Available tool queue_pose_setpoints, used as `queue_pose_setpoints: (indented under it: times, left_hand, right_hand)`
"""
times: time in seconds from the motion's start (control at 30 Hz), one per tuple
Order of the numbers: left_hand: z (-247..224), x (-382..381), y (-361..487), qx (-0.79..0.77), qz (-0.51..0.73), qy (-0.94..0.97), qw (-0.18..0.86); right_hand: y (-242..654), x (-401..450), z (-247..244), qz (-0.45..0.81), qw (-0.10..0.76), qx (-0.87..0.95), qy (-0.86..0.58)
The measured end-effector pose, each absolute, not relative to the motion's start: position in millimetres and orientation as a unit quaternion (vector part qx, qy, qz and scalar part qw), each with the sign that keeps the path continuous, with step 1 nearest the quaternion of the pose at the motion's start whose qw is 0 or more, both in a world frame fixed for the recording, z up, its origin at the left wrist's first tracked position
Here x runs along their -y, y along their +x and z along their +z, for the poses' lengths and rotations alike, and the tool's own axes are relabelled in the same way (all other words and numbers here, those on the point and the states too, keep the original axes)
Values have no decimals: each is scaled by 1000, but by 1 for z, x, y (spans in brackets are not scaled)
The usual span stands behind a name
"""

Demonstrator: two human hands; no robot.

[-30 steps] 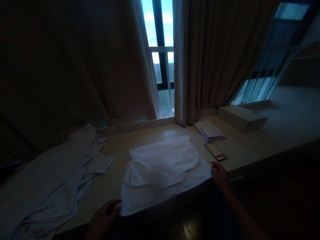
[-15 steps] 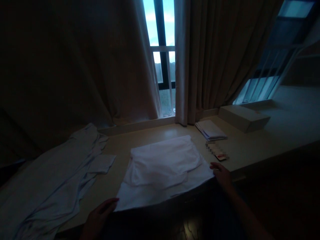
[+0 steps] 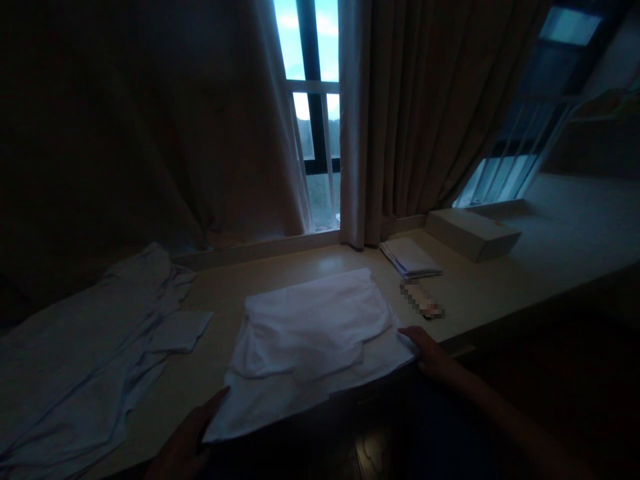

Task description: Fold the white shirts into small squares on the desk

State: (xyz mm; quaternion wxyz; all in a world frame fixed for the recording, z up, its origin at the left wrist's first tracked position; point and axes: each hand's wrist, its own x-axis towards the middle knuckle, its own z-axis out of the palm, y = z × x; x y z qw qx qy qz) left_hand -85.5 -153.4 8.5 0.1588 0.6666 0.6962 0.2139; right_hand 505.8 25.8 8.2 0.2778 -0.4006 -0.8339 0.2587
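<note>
A white shirt (image 3: 310, 327), partly folded and slightly wrinkled, lies on the pale ledge with its near edge hanging at the front. At its near left corner my left hand (image 3: 193, 427) is closed, a finger along the side edge. My right hand (image 3: 427, 350) grips the near right corner, fingers on top of the cloth. The dim light hides the undersides of both hands. To the left is a loose heap of white clothes (image 3: 85, 360). A neatly folded white cloth (image 3: 413, 258) rests beyond my right hand.
A flat pale box (image 3: 473, 235) stands at the back right of the ledge (image 3: 280, 267). A small blurred-out item (image 3: 423, 300) lies near the folded cloth. Brown curtains (image 3: 240, 133) hang behind, either side of a narrow window (image 3: 315, 133). Dark floor lies below the ledge's front edge.
Both hands have shifted slightly, the right fingers reaching further over the cloth and the left sliding up along the side edge. The view has turned a little to the right.
</note>
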Motion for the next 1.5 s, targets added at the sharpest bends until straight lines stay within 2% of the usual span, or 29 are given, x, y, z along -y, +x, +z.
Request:
queue_pose_setpoints:
  times: [0.2,0.33,0.5,0.83,1.1,1.2,1.33,1.5]
  left_hand:
    - [21,137,-94,-694,177,678,165]
    - [24,133,-100,-658,183,719,130]
    - [26,119,-86,-696,121,703,80]
    - [19,98,-90,-661,107,736,102]
    - [5,94,-101,-620,238,737,125]
    - [4,90,-98,-606,278,727,165]
    - [2,89,-94,-650,269,684,192]
    - [-3,92,-96,-672,264,672,165]
  right_hand:
    - [502,-38,2,253,257,837,-411]
    - [508,-44,1,247,257,830,-429]
    - [509,-54,0,234,273,821,-443]
    - [506,-79,-1,198,266,845,-419]
    - [501,-84,-2,192,251,874,-369]
    - [496,-84,-1,214,260,871,-358]
    - [492,-83,1,204,262,882,-334]
    - [492,-87,-1,224,243,878,-346]
